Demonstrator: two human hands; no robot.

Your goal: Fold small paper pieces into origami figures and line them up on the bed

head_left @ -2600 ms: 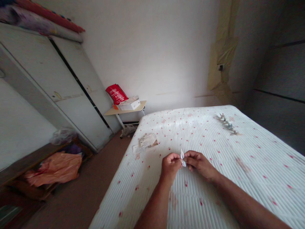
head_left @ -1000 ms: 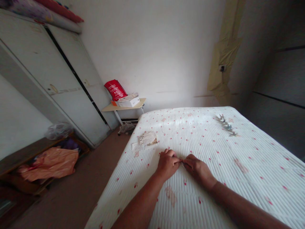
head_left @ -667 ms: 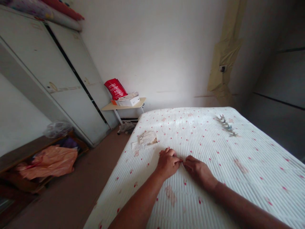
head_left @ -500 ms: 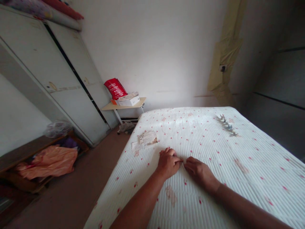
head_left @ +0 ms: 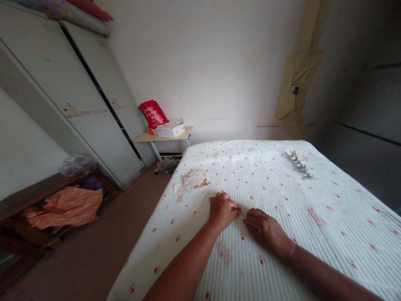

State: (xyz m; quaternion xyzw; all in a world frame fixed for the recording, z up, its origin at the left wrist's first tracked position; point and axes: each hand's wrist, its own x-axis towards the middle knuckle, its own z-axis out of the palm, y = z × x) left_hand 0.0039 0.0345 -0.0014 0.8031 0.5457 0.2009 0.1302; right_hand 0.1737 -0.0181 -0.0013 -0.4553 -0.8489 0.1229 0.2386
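My left hand (head_left: 223,212) rests low over the bed's quilted white cover (head_left: 266,190), thumb and fingers pinched together. Close to its right is my right hand (head_left: 266,230), also closed, with its fingertips nearly meeting the left ones. Something thin and pale shows between the fingertips, too small to name. Beyond my left hand lie torn pieces of printed paper (head_left: 194,179). A row of small grey-blue pieces, leaf-like in shape (head_left: 300,166), lies on the far right part of the cover; I cannot tell what they are.
A small table (head_left: 147,137) by the wall carries a red bag (head_left: 153,113) and a white box (head_left: 171,131). Sliding-door cupboards (head_left: 94,125) stand at left, near a low wooden unit (head_left: 34,190) with an orange plastic bag (head_left: 67,207). A socket (head_left: 295,89) is on the wall.
The fingertips of my two hands have drawn slightly apart, and a bit of the thin pale thing shows between them. The camera view has shifted a little. The papers stay in place.
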